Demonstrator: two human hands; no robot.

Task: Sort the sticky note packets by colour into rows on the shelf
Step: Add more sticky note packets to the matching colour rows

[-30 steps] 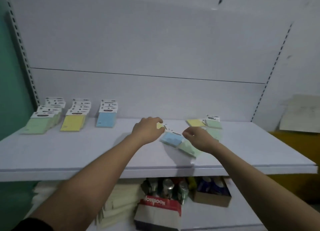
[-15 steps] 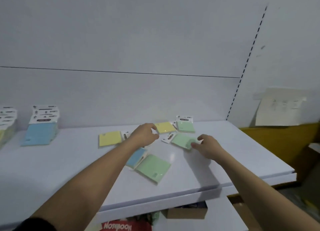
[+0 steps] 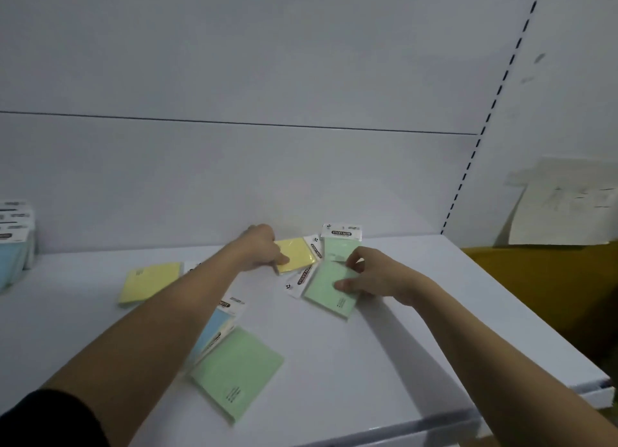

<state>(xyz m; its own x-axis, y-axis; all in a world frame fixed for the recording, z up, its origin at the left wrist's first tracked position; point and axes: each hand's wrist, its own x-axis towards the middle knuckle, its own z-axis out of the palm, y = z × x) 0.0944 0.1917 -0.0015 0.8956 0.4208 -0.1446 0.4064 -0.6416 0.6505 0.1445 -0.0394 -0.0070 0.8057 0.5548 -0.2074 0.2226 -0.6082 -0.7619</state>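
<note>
Our left hand (image 3: 259, 251) pinches the flat yellow film-wrapped sticky note packet (image 3: 296, 254) at 12 o'clock on the white shelf (image 3: 401, 363), right hand (image 3: 371, 276) grips the green packet (image 3: 329, 287) beside it; we'd guess they're light and slippery, so take them by the edges

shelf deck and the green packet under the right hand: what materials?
White shelf deck: looks like painted or coated sheet metal, smooth with a soft sheen and a folded front lip. Could be laminate.

Green sticky note packet under the right hand: paper pad, apparently in a clear plastic sleeve with a printed white header card; faint glare suggests film.
</note>
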